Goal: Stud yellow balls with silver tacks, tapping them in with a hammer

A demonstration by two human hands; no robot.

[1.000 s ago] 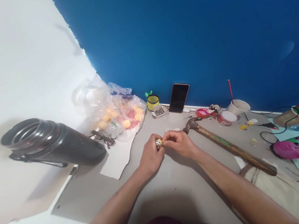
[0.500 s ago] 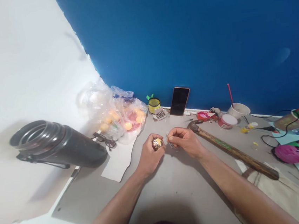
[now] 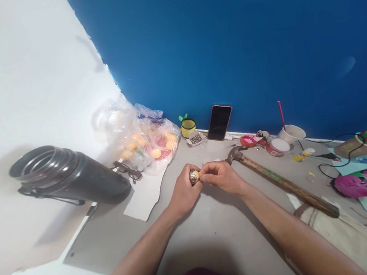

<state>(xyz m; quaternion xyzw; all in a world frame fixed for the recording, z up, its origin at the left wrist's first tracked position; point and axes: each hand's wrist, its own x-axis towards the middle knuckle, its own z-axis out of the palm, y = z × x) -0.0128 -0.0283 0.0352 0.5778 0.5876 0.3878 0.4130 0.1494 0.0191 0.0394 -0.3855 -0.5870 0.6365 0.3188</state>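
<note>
My left hand (image 3: 184, 190) is closed around a small yellow ball (image 3: 194, 176) whose surface is partly covered with shiny silvery studs, which look like thumbtack heads. Close against the ball's right side, my right hand (image 3: 221, 177) has its thumb and forefinger pinched together. Whatever is between those fingertips is too small to make out. Beyond the hands, a little open white box (image 3: 195, 139) holds several silvery round-headed pieces like those on the ball.
A hammer (image 3: 282, 183) lies right of my hands, its handle over a pale cloth (image 3: 345, 238). A dark flask (image 3: 73, 176) leans at left, near glasses (image 3: 128, 171) and a plastic bag (image 3: 145, 145). A phone (image 3: 220, 122) and a yellow container (image 3: 188, 128) stand by the wall.
My right hand has moved left, closing the gap to the ball, and its fingertips now meet the ball's side. My left hand still holds the ball.
</note>
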